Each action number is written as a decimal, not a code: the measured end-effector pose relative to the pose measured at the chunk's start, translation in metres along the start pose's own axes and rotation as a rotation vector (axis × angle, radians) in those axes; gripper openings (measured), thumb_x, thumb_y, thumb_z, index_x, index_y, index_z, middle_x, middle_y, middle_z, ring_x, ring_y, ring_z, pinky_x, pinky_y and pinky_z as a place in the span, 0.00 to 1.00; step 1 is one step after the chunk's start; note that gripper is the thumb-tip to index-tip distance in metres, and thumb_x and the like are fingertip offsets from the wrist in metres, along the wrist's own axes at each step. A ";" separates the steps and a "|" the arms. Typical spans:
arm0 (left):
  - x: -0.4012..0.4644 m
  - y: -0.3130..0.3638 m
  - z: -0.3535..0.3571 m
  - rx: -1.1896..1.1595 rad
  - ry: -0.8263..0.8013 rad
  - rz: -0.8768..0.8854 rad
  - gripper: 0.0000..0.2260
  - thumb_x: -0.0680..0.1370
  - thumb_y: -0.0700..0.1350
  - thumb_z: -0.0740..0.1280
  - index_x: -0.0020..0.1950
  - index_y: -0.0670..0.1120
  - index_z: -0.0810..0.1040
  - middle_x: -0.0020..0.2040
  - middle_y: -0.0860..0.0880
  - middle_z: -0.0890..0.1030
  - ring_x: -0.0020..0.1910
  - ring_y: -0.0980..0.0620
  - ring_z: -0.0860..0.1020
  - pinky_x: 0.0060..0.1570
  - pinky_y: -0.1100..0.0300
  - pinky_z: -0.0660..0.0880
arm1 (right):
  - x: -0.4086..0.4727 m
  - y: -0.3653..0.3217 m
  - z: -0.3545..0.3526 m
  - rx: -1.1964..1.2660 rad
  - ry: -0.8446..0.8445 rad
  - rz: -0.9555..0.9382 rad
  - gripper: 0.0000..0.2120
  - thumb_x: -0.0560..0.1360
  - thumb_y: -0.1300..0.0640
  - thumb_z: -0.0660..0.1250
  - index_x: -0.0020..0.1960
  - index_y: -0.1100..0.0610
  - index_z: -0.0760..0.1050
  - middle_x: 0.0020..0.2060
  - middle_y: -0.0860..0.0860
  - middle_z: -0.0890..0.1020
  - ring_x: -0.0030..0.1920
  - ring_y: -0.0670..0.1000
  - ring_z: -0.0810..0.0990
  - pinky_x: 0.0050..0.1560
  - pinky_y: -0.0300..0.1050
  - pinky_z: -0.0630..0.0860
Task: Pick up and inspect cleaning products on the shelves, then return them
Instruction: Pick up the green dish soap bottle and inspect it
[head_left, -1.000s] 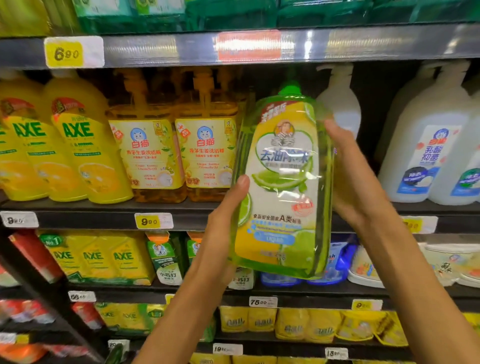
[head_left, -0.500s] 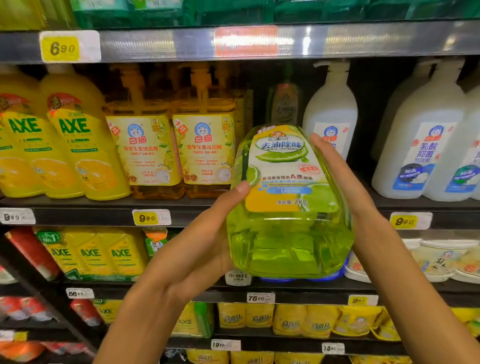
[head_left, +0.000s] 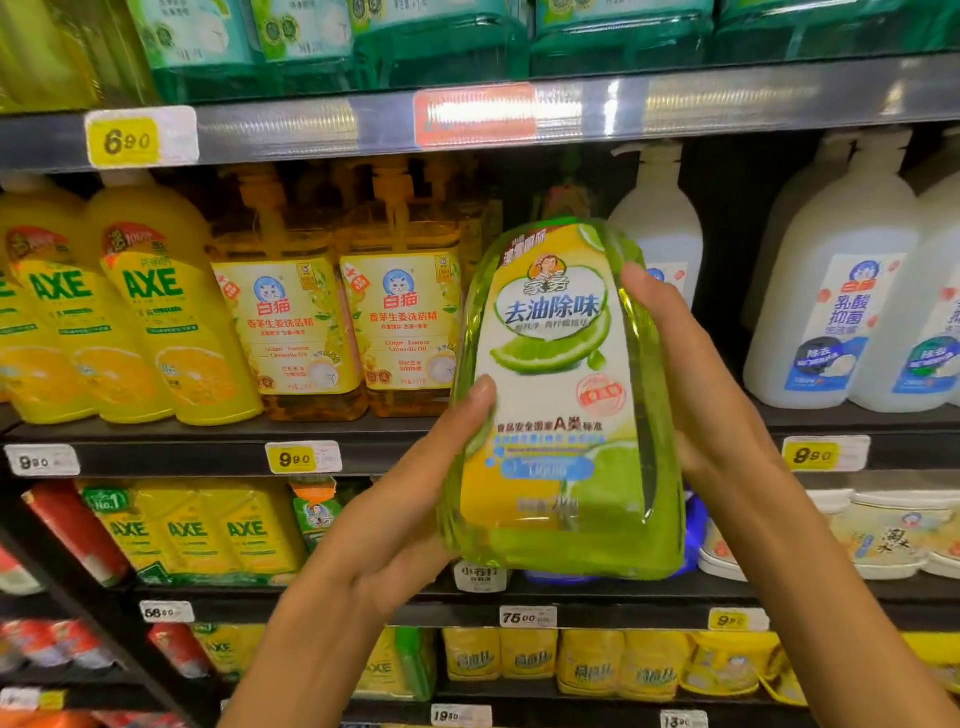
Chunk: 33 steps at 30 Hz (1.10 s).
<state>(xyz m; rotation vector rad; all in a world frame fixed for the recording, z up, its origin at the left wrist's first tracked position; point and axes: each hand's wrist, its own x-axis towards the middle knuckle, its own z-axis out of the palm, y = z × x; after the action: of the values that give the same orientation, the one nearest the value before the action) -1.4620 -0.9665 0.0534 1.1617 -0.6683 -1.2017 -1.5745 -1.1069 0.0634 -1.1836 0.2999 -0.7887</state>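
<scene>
A large green dish-soap bottle (head_left: 563, 410) with a lime picture on its yellow and white label is held upright in front of the middle shelf (head_left: 171, 457), label toward me. My left hand (head_left: 400, 514) grips its lower left side, thumb on the label. My right hand (head_left: 691, 379) holds the right side, thumb on the front edge and fingers behind it. Its cap is hidden at the top.
Yellow AXE bottles (head_left: 156, 312) and orange pump bottles (head_left: 291, 322) stand left on the middle shelf, white pump bottles (head_left: 841, 312) right. A dark gap sits behind the held bottle. Green packs (head_left: 441, 36) fill the upper shelf, yellow refill pouches (head_left: 208, 530) the lower one.
The bottle was tipped with its base toward me half a second ago; both hands have since tilted it back upright so the label faces me.
</scene>
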 end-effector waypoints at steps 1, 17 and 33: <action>-0.005 -0.003 -0.001 -0.008 -0.050 0.003 0.26 0.68 0.63 0.69 0.60 0.50 0.80 0.58 0.45 0.82 0.57 0.46 0.80 0.44 0.59 0.81 | -0.001 -0.002 0.001 -0.106 0.008 -0.067 0.36 0.70 0.37 0.67 0.74 0.48 0.64 0.68 0.50 0.74 0.66 0.52 0.75 0.67 0.58 0.70; -0.005 -0.016 -0.010 0.470 0.245 0.749 0.28 0.68 0.62 0.66 0.67 0.62 0.69 0.57 0.76 0.73 0.59 0.76 0.69 0.49 0.82 0.67 | 0.010 0.032 -0.005 0.388 -0.081 -0.203 0.32 0.54 0.37 0.79 0.53 0.53 0.84 0.51 0.54 0.85 0.52 0.54 0.84 0.51 0.51 0.80; 0.006 -0.023 0.001 0.473 0.030 0.576 0.20 0.76 0.51 0.62 0.65 0.66 0.63 0.53 0.84 0.67 0.55 0.85 0.63 0.46 0.87 0.62 | 0.021 0.045 -0.034 0.515 -0.063 -0.162 0.32 0.67 0.33 0.68 0.64 0.51 0.77 0.56 0.51 0.82 0.58 0.53 0.79 0.55 0.52 0.76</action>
<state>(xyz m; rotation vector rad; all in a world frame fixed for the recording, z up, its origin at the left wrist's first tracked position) -1.4695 -0.9714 0.0314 1.2459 -1.2099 -0.5471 -1.5619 -1.1385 0.0135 -0.7491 -0.0549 -0.9007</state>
